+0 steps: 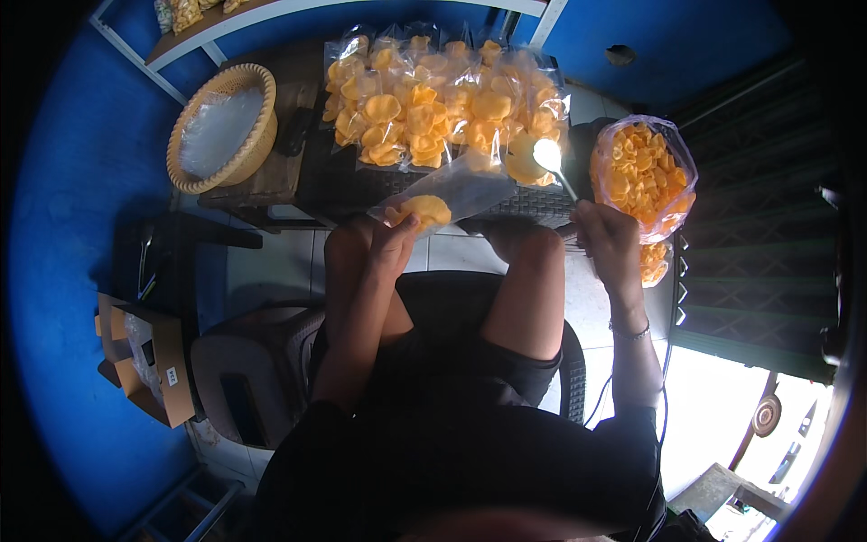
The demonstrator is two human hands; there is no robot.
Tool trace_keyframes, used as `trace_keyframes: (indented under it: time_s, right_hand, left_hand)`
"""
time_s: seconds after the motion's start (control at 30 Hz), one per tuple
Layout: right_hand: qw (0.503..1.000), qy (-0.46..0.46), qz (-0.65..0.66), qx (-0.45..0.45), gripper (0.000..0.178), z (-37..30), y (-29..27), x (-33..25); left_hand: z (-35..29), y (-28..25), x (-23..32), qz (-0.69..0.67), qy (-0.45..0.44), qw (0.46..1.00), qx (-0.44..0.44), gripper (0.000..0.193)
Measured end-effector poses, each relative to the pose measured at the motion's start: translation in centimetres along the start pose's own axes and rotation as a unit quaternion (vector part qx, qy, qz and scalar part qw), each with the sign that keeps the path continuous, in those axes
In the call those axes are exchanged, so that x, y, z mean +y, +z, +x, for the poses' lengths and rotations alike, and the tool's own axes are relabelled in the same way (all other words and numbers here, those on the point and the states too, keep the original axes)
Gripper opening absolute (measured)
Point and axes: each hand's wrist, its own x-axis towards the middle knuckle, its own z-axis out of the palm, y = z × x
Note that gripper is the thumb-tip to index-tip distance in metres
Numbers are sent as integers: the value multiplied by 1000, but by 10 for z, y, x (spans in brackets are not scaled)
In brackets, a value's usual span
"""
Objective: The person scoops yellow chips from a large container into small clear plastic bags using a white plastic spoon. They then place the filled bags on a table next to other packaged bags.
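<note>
My left hand [399, 238] is closed on a clear plastic bag [471, 188], whose length stretches to the right above my knees. An orange-yellow cracker [431, 210] shows at my fingertips; whether it lies inside the bag is hard to tell. My right hand [607, 233] grips the handle of a shiny metal spoon [547, 154], its bowl glaring in the light. Right beside that bowl is a round cracker [523, 163]; I cannot tell if they touch. Filled clear bags of crackers [420, 113] stand packed together on the dark woven table just beyond.
At right stands a large open plastic bag of loose crackers [643, 176]. A woven basket [270, 113] holding clear plastic sheets or bags is at far left. Nearer left are a chair [257, 361] with a dark flat object and an open cardboard box [172, 384]. A shelf [212, 29] runs above.
</note>
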Motion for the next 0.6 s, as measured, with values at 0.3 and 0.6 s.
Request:
trace_keyframes:
  time_s: [0.3,0.6]
  right_hand:
    - [1000,15,3,-18,29,-3,5,2]
    - [997,14,56,-60,32,-6,10,-4]
  left_hand:
    - [-2,-1,2,18,3,1000,5,45]
    - [0,9,5,54,4,998,24,41]
